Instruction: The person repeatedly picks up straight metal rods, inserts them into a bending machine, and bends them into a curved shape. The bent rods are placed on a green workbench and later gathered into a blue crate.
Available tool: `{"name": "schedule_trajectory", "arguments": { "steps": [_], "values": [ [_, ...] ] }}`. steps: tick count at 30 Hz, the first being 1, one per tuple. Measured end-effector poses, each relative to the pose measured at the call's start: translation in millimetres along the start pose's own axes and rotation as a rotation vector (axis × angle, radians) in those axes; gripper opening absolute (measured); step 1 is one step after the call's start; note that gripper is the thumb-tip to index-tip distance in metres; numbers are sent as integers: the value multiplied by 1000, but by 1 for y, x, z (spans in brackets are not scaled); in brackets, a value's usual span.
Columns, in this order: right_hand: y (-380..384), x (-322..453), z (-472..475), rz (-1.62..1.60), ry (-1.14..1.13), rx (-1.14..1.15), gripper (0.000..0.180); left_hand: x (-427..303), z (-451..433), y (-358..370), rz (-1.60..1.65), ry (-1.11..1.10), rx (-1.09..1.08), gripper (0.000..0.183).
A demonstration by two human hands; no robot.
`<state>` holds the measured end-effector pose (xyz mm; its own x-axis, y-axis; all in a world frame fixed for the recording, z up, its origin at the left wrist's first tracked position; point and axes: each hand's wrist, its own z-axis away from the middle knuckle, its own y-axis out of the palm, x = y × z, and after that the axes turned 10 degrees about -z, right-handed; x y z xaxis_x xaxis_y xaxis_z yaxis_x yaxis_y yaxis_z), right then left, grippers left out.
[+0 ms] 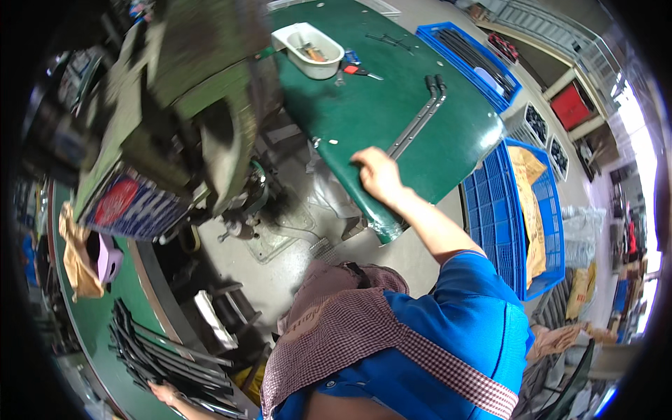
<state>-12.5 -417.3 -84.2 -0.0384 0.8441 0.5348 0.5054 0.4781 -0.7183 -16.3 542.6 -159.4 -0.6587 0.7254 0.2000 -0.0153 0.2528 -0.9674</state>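
Observation:
My right hand [380, 176] is over the near edge of a green-topped table [336, 113], fingers partly curled, with nothing visible in them. Just beyond it, two slim metal bars [415, 126] lie side by side, with bent far ends and black tips [434, 81]. My hand hides their near ends. At the lower left, my left hand [165, 392] reaches to a pile of black tubes [163, 352] on another green bench [94, 325]. Its fingertips meet the tubes, but whether they grip one is unclear.
A green machine [194, 79] stands at my left front. A white tray [315, 58] with small tools sits on the table beside a red-and-black tool [354, 69]. Blue crates [493, 210] stand at the right. A brown stool [236, 304] is by the left bench.

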Motion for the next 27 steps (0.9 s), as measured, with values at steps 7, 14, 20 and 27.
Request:
{"name": "schedule_trajectory", "arguments": {
  "steps": [7,14,20,27],
  "values": [
    [-78,-120,-16,336,96,495,30,-195,132,-141,527,743,-425,43],
    [-47,-60,-39,-163,-276,624,36,-422,352,-284,866,1355,-7,32],
    [2,42,-10,-505,-475,728,60,-494,429,-295,284,1326,28,72],
    [-75,-64,-28,-150,-15,187,84,-377,318,-255,772,1162,534,26]
  ]
}}
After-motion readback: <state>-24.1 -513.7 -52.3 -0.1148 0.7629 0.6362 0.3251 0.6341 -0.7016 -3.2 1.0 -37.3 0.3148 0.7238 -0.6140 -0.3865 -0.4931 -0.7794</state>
